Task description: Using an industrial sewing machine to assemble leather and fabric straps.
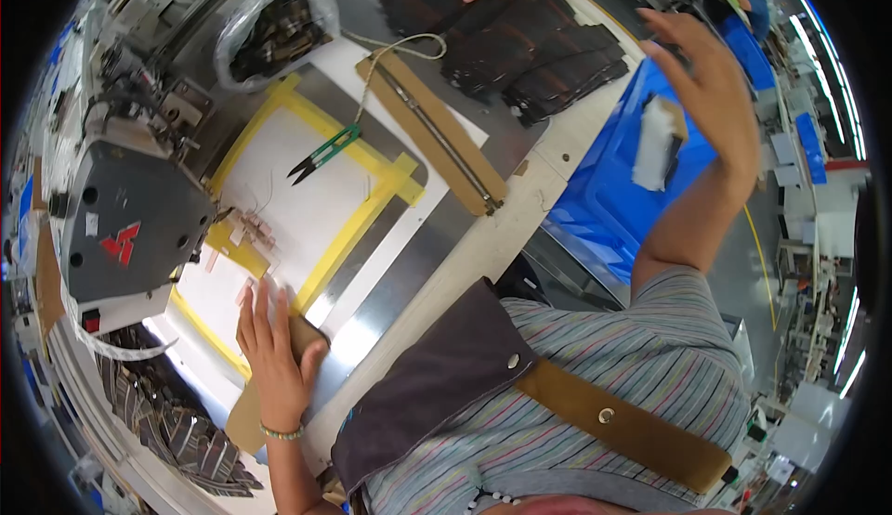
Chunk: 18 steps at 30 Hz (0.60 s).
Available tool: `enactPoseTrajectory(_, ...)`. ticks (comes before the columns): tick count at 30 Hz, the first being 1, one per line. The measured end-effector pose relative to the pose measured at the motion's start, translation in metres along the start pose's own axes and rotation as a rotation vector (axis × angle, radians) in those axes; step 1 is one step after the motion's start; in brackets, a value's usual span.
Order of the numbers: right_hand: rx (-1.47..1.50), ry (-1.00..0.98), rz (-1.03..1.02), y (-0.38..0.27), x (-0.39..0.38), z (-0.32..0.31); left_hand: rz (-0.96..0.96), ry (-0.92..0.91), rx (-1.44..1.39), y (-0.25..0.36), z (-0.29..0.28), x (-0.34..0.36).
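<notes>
1. Brown piece (303,331) shows between the left hand's thumb and fingers; that left hand (276,357) lies palm down, fingers stretched out, clamped on nothing visible.
2. Sewing machine (139,222) stands up and left of those fingertips, far nearer the left hand than the right.
3. Right hand (715,97), above the blue bin (595,221), has its fingers apart, holding nothing visible.
4. White piece (656,151) lies lower left of it, long axis nearly upright in view (blurred; resting or airborne, I cannot tell).
</notes>
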State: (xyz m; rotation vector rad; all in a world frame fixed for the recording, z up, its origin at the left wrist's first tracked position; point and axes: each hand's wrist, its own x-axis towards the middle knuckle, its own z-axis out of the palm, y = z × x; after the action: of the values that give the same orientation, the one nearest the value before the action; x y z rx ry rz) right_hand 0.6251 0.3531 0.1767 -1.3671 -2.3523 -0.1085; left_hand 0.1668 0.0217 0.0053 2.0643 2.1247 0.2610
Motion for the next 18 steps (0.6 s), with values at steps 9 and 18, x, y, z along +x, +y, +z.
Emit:
enactPoseTrajectory(9,-0.005,-0.191,-0.408,-0.126,0.043,0.199,-0.132,0.11,-0.027,0.001,0.009,0.002)
enactPoseTrajectory(18,0.056,-0.141,-0.527,-0.125,0.029,0.227,-0.13,0.108,-0.07,0.006,0.001,0.009)
